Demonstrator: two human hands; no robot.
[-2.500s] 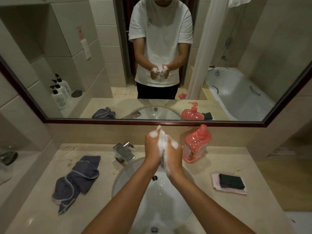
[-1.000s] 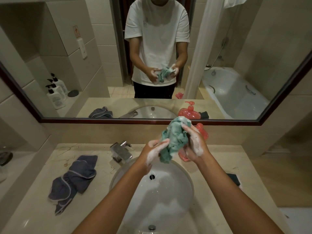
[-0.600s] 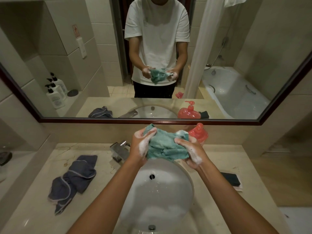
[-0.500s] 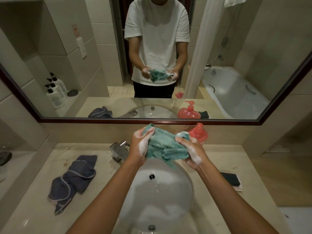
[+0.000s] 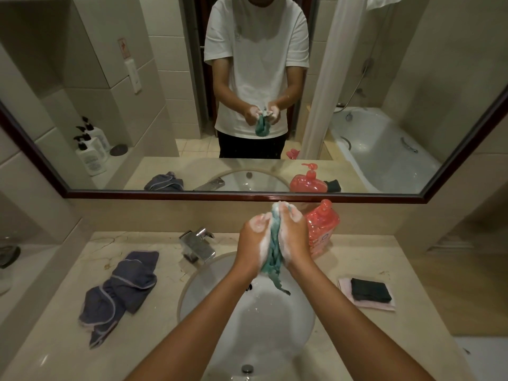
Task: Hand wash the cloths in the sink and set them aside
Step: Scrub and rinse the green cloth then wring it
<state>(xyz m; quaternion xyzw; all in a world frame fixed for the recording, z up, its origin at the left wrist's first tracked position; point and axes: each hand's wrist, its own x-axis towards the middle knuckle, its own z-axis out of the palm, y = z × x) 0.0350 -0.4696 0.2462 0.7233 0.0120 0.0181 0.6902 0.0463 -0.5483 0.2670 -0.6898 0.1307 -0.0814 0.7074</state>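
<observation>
Fingers (image 5: 258, 221) clamp teal cloth (image 5: 272, 251) (soapy) above sink (image 5: 247, 325).

Cloth (image 5: 272, 243) above sink (image 5: 299, 325), tap (image 5: 196, 244) to its left

A soapy teal cloth (image 5: 272, 243), bunched into a narrow vertical roll, sits squeezed in the grip of my left hand (image 5: 254, 243) and right hand (image 5: 294, 239) above the white sink (image 5: 299, 320), one frayed corner dangling toward the basin. A crumpled grey-blue cloth (image 5: 121, 292) with pale edging lies on the table, left of the sink. A dark cloth (image 5: 371, 290) lies folded on a pink cloth (image 5: 376, 305) at right.
</observation>
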